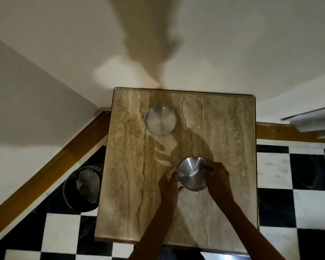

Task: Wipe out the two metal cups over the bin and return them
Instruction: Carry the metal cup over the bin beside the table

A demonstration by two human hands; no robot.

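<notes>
Gripping the near metal cup (192, 174) from both sides, the person's two bare hands meet over the near middle of the stone-topped table (131, 184). The left hand (168, 182) curls its fingers against the cup's left wall, with the thumb low near the base, and the right hand (217, 178) wraps the right rim and wall, so each hand is closed on this cup. Whether the cup rests on the tabletop or sits just above it cannot be told from this view. A small pale scrap lies at the centre of its shiny inner floor; what it is cannot be made out. The far metal cup (161, 119) stands alone on the table, well apart from the hands, toward the back edge and a little left of the held one, its open mouth facing up. The bin (82, 187), dark and round with a crumpled pale liner inside, stands on the black-and-white checkered floor (308, 184) just beside the table's left edge, partly hidden under it. Shadows of the arms fall across the tabletop between the two cups and up the pale wall (233, 44) behind.
</notes>
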